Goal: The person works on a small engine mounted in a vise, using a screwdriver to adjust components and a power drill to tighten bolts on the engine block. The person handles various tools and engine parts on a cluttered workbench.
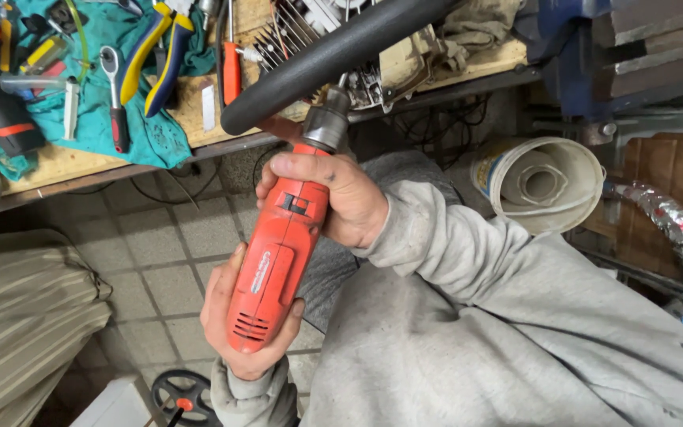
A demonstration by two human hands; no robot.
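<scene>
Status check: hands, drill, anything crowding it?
Right hand grips red drill near chuck; left hand cups its rear. Black foam-covered bar directly above chuck. Workbench beyond.

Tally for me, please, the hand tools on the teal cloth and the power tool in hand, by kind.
Red drill, gripped by left hand and right hand: 1
Pliers, yellow-and-blue handles: 1
Ratchet wrench: 1
Total: 3

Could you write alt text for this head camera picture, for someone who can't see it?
Two bare hands grip a red electric drill, the right hand near its chuck and the left hand at its rear. The chuck points toward a black foam-covered bar at the edge of a cluttered wooden workbench.
</scene>
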